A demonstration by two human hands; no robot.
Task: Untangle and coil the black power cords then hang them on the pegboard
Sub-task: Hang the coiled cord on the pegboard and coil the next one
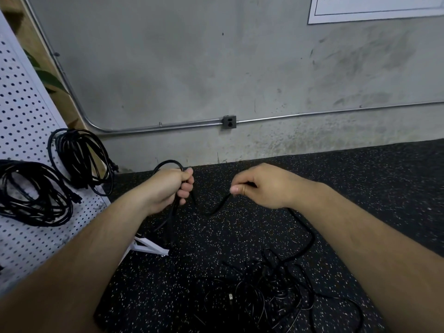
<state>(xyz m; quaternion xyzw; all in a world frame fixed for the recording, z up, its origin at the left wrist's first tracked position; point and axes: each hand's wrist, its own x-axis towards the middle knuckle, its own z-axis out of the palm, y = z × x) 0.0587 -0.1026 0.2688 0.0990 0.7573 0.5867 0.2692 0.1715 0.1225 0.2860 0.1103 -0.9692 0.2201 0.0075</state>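
Head view shows the left hand (pixel 168 188) with its fingers (pixel 186 186) curled tight round a few gathered loops of cord (pixel 209 213). One loop arches above the fist and the rest hang below, a grip that keeps the coil in shape as it grows. The right hand (pixel 264 186) pinches the same cord between thumb and forefinger, a little apart from the left, with a short slack sag between them. That light pinch looks meant to let the cord slide and to feed the next loop across. From the right hand the cord runs down to a tangle (pixel 259 292) on the floor (pixel 360 188) near the person, so there is more to draw out. Two coils (pixel 79 162) hang on the pegboard (pixel 21 111) at left, close by for hanging this one.
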